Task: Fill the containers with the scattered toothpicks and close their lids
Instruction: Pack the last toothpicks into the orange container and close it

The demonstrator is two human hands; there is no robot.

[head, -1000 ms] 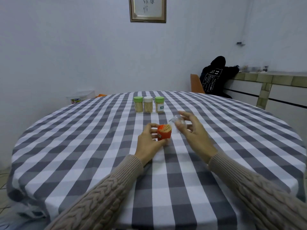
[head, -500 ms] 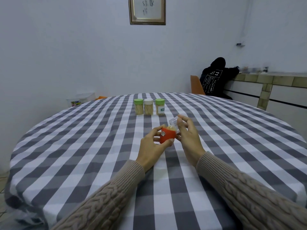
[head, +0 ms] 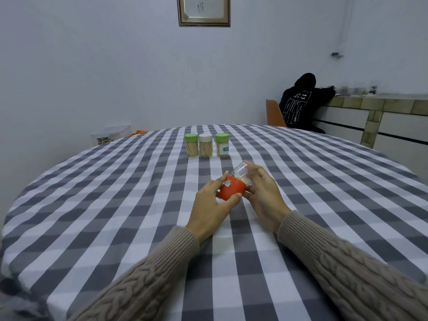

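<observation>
My left hand (head: 212, 205) grips an orange toothpick container (head: 232, 188), tilted to the right above the checked tablecloth (head: 115, 205). Toothpicks show at its mouth. My right hand (head: 264, 193) holds a clear plastic lid (head: 242, 171) pressed over that mouth. Farther back stand three closed, filled toothpick containers in a row: one with a green lid (head: 191, 145), one with a white lid (head: 205, 145) and one with a green lid and a label (head: 222, 145).
The round table fills most of the view. An orange chair (head: 274, 113) with a black hooded garment (head: 301, 103) stands behind it on the right, beside a tiled counter (head: 382, 105). A clear box (head: 111, 135) sits beyond the left rim.
My right hand has brought the clear lid from beside the orange container onto its mouth. My left hand has tilted the container to the right and lifted it a little.
</observation>
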